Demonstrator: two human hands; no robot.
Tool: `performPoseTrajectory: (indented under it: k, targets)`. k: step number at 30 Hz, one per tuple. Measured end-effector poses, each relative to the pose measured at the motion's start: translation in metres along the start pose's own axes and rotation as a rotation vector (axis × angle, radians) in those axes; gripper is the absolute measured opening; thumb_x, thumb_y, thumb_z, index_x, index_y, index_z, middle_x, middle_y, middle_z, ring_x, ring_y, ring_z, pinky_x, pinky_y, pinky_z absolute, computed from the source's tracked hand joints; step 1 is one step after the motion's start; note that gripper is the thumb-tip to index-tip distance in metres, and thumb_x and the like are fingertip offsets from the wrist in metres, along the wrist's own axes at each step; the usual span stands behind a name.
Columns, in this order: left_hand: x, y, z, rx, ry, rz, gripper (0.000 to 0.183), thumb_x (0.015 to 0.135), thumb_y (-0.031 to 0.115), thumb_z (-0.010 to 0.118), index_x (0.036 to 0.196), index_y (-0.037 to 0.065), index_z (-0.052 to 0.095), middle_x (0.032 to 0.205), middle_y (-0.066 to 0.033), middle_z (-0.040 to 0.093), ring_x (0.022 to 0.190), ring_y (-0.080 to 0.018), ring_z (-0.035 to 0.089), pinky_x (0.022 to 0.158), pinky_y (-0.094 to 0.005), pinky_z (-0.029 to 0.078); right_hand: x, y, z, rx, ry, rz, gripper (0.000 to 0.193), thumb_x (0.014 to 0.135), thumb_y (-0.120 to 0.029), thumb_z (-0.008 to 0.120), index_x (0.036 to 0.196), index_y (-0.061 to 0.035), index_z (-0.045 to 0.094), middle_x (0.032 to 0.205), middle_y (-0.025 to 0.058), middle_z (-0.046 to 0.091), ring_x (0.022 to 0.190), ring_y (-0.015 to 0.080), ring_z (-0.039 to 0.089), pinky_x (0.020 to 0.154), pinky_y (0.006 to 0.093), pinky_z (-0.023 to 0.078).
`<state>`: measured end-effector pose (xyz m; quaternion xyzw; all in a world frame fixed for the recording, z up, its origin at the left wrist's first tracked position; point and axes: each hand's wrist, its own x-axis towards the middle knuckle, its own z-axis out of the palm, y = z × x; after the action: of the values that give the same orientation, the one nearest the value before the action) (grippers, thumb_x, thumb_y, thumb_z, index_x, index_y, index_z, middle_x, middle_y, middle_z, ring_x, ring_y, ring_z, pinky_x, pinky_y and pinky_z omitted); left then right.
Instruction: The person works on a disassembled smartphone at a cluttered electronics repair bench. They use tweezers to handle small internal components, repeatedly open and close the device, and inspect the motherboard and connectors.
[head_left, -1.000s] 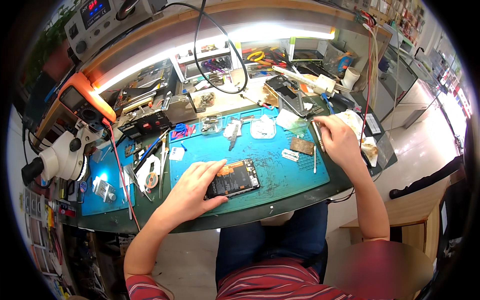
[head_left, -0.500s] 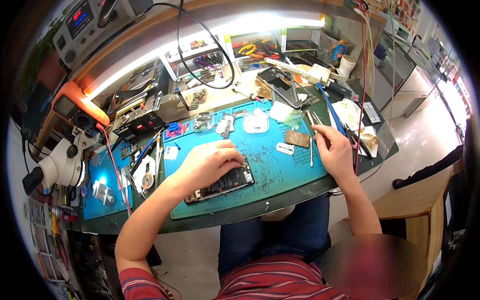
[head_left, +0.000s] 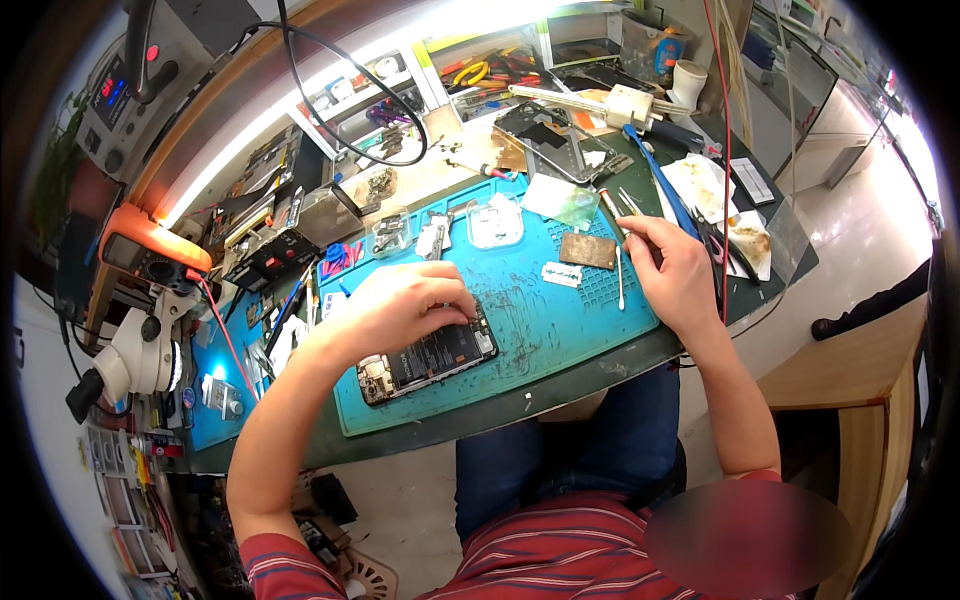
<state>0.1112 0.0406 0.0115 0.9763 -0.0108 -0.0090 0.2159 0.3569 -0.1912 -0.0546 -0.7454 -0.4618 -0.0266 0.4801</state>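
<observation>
An opened smartphone [head_left: 430, 362] lies on the blue work mat [head_left: 560, 330], its black battery and inner boards bared. My left hand [head_left: 405, 305] reaches over it, bent fingers and thumb closed at its far right edge; the fingertips are partly hidden. To the right, my right hand [head_left: 672, 272] rests at the mat's edge, thumb and forefinger around the near end of a slim rod-shaped tool [head_left: 608, 203]. Just left of that hand lie a cotton swab [head_left: 620, 280], a brownish metal plate [head_left: 588, 250] and a razor blade [head_left: 562, 273].
Behind sit small clear boxes [head_left: 496, 226] of parts and a green-tinted plastic bag [head_left: 562, 201]. A microscope [head_left: 135, 350] and orange multimeter [head_left: 150, 240] stand left. A red cable [head_left: 725, 200] hangs at right; a black cable [head_left: 425, 135] loops overhead. A table edge [head_left: 520, 408] runs near my lap.
The whole view has shifted and tilted. My left hand sits slightly farther off the phone's left end, baring more of its boards. My right hand keeps its place by the slim tool.
</observation>
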Motion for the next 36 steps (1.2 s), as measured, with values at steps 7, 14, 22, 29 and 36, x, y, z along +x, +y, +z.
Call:
performPoseTrajectory:
  k: [7,14,22,29,36]
  targets:
    - [0.022,0.009,-0.019,0.086,-0.216,-0.027,0.011,0.087,0.015,0.076,0.094,0.009,0.07,0.093,-0.0051,0.069,0.09,-0.0281,0.07,0.075,-0.0391,0.055,0.0,0.003,0.001,0.007,-0.014,-0.003,0.019,0.097,-0.007,0.064,0.113,-0.0038,0.072,0.1,0.0131,0.074,0.077,0.0254,0.069,0.07,0.034,0.054]
    - [0.051,0.012,-0.026,0.171,-0.455,-0.081,0.014,0.084,0.019,0.078,0.09,0.009,0.071,0.089,-0.0052,0.069,0.09,-0.0286,0.069,0.079,-0.0422,0.053,0.0,0.001,-0.001,0.036,-0.04,0.068,0.02,0.096,-0.008,0.063,0.113,-0.0049,0.073,0.098,0.0132,0.073,0.079,0.026,0.071,0.072,0.0347,0.054]
    - [0.029,0.018,-0.027,0.078,-0.309,-0.115,0.013,0.087,0.016,0.076,0.095,0.008,0.069,0.092,-0.0067,0.069,0.091,-0.0286,0.068,0.08,-0.041,0.054,-0.001,0.003,0.0,0.059,-0.034,0.067,0.02,0.096,-0.007,0.064,0.114,-0.0036,0.073,0.097,0.0135,0.073,0.077,0.0239,0.07,0.07,0.0338,0.053]
    - [-0.022,0.008,0.001,0.165,-0.066,0.085,0.061,0.087,-0.007,0.063,0.143,0.014,0.06,0.128,-0.0118,0.06,0.116,-0.0314,0.062,0.099,-0.0408,0.052,-0.001,0.0,0.001,0.036,-0.039,0.023,0.021,0.097,-0.004,0.063,0.115,-0.0016,0.073,0.098,0.013,0.074,0.08,0.0209,0.072,0.072,0.0321,0.054]
    - [-0.041,0.003,0.011,0.2,-0.004,0.123,0.064,0.082,-0.011,0.06,0.143,0.01,0.059,0.135,-0.0104,0.058,0.122,-0.0302,0.059,0.104,-0.0403,0.051,-0.001,0.002,0.001,-0.014,-0.04,-0.036,0.019,0.097,-0.005,0.062,0.113,-0.0013,0.073,0.095,0.0136,0.072,0.079,0.0236,0.071,0.072,0.0331,0.053]
